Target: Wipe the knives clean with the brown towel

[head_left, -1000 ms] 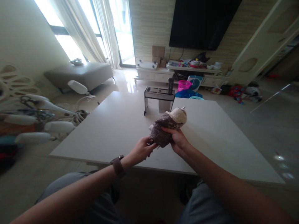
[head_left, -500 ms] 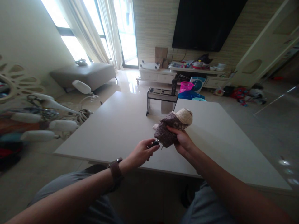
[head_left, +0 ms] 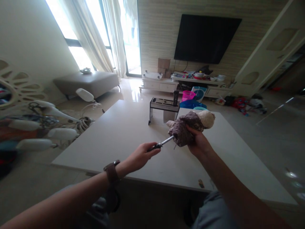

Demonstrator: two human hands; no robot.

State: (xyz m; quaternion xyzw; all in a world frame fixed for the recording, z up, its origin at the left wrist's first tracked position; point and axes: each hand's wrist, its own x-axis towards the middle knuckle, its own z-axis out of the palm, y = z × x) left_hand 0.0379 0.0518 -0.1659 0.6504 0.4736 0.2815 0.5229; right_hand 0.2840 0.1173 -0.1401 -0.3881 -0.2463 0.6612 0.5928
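My left hand [head_left: 143, 155] is closed on the black handle of a sharpening steel [head_left: 167, 140], a slim silver rod. The rod points up and to the right, and its far end is hidden in a bunched fuzzy cloth [head_left: 184, 128], brown with a cream end. My right hand [head_left: 199, 142] grips this cloth from below and the right, thumb on top. Both hands are above the white table [head_left: 114, 136]. Just behind them stands a knife rack [head_left: 164, 102] with slots in its top and one dark-handled item [head_left: 175, 98] upright in it.
A small brownish item [head_left: 201, 183] lies at the table's front edge, near my right forearm. White lamp shades [head_left: 63, 133] stand close to the left edge. Behind the table are a pink basket [head_left: 188, 95] and a blue tub [head_left: 192, 105].
The cloth and my right hand have moved right, away from my left hand. More of the silver rod now shows between them. The view has tilted up slightly.
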